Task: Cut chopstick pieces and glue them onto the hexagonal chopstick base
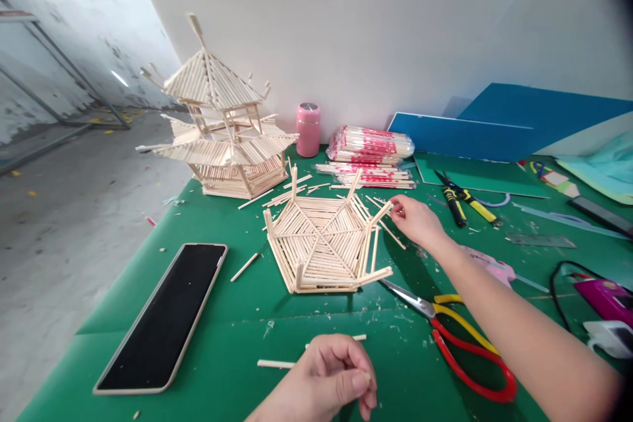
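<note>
A hexagonal base of pale wooden sticks [316,237] lies on the green table, with posts standing or leaning out at its corners. At its right corner my right hand [415,219] has its fingers pinched on a thin wooden stick; whether this is the tip of the corner post or a loose stick behind it, I cannot tell. Nearer to me, my left hand [333,376] is loosely curled, and the inside of its grip is hidden. Two cut sticks [274,364] lie partly behind it. Scissors [420,306] with red and yellow handles rest to the right of the base.
A stick pagoda [217,119] stands at the back left. Beside it are a pink flask [308,130] and bagged sticks [370,145]. Pliers [465,201] and a pink glue gun [489,265] lie on the right. The phone [165,316] is near the table's left edge.
</note>
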Available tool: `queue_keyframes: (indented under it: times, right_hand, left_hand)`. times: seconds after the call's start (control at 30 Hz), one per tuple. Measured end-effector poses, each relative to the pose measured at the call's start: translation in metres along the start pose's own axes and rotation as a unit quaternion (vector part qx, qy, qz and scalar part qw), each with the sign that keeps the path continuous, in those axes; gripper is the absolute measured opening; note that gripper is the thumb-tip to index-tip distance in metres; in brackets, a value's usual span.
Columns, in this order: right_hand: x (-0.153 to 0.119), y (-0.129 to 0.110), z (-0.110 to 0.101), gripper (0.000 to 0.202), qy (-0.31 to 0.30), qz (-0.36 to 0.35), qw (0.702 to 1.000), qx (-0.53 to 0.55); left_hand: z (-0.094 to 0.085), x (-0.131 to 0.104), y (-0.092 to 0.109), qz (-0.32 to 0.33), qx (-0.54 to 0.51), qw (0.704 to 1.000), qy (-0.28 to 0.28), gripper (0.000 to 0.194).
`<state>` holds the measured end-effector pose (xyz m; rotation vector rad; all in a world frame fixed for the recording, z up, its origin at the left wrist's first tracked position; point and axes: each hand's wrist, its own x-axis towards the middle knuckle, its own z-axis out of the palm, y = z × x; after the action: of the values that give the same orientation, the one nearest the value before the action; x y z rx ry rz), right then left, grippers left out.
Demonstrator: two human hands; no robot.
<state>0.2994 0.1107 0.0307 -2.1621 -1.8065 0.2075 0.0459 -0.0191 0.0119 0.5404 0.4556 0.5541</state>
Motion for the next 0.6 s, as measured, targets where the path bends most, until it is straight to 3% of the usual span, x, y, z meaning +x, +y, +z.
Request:
queue_keyframes:
  times: [0.1,0.2,0.23,0.3,0.37,0.4,0.43,0.6]
  right_hand:
    - [0.002,-0.003,-0.005,0.02,0.024,-0.01,0.999,0.039]
    - [0.002,-0.006,-0.014,0.021,0.051,-0.023,0.995,0.088]
    - [0.001,-0.007,-0.018,0.021,0.062,-0.026,0.992,0.104]
    - [-0.004,-0.012,-0.027,0.022,0.089,-0.029,0.986,0.135]
    - [-0.013,-0.018,-0.038,0.024,0.111,-0.031,0.98,0.162]
    - [-0.019,-0.021,-0.043,0.025,0.12,-0.032,0.977,0.175]
    - [-0.026,-0.024,-0.048,0.025,0.128,-0.034,0.973,0.191]
    - [-0.062,-0.03,-0.059,0.025,0.151,-0.039,0.948,0.276]
  left_hand:
    - [0.006,-0.014,0.015,0.041,0.003,0.999,0.017,0.02]
    - [0.003,-0.039,0.055,0.122,0.103,0.986,0.049,0.02]
    - [-0.001,-0.045,0.073,0.158,0.149,0.972,0.086,0.022]
    - [-0.013,-0.05,0.11,0.25,0.248,0.905,0.239,0.02]
    - [-0.028,-0.04,0.144,0.301,0.378,0.784,0.389,0.012]
    - [-0.036,-0.031,0.158,0.306,0.473,0.704,0.433,0.016]
    - [-0.044,-0.019,0.169,0.274,0.579,0.63,0.438,0.021]
    - [-0.077,0.045,0.2,0.176,0.735,0.563,0.334,0.02]
